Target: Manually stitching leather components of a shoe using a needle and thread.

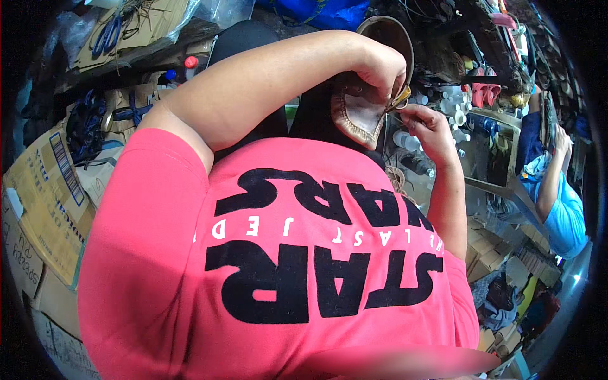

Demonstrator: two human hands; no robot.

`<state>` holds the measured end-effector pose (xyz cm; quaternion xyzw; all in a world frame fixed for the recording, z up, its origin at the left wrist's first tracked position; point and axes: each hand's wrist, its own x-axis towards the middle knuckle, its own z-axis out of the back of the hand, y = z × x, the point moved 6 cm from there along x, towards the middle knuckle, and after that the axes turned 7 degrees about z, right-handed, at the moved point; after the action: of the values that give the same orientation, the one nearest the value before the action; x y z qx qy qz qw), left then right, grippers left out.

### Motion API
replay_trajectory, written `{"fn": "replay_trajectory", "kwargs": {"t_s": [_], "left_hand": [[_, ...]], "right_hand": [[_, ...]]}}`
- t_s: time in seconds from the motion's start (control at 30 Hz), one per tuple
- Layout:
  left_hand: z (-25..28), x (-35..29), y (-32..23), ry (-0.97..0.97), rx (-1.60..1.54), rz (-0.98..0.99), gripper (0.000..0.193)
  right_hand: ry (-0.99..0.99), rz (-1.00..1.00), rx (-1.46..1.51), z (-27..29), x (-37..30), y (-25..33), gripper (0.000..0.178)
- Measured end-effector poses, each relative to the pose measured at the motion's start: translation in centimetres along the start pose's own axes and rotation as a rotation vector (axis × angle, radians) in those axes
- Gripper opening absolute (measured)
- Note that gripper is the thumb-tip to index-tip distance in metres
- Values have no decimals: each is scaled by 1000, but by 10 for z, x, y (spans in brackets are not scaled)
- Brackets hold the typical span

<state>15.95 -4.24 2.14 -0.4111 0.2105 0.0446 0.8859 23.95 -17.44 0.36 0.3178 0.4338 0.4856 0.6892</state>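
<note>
A brown leather piece (358, 120), shaped like part of a shoe, lies over my dark-trousered lap. It has a puckered, stitched rim and a pale inner side. Its curved brown far end (396, 39) rises beyond my left wrist. My left hand (383, 69) reaches across from the left and is closed on the leather, fingertips partly hidden. A small yellow item (401, 97) shows between the two hands; its kind is unclear. At the leather's right edge my right hand (429, 126) is closed in a pinch, and what it holds is too small to make out.
Several clear plastic bottles (453, 104) stand right of my hands. Beyond them are red clogs (485, 87) and a person in a blue shirt (562, 212). Cardboard boxes (47, 190) lie at left, blue-handled scissors (106, 36) on cardboard at far left.
</note>
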Motion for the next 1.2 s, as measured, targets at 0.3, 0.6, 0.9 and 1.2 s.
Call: {"fn": "replay_trajectory", "kwargs": {"t_s": [0.3,0.6,0.9,1.2], "left_hand": [[2,17,3,-32,40,-22,31],[2,19,9,-31,-24,-35,32],[4,17,8,-97,24,-21,33],[2,12,11,-54,-75,-8,33]], "right_hand": [[-85,-110,405,-17,1,-33,15],[-6,-56,493,-9,17,-51,14],[32,-55,735,-18,24,-58,21],[-108,-9,495,-16,3,-35,14]]}}
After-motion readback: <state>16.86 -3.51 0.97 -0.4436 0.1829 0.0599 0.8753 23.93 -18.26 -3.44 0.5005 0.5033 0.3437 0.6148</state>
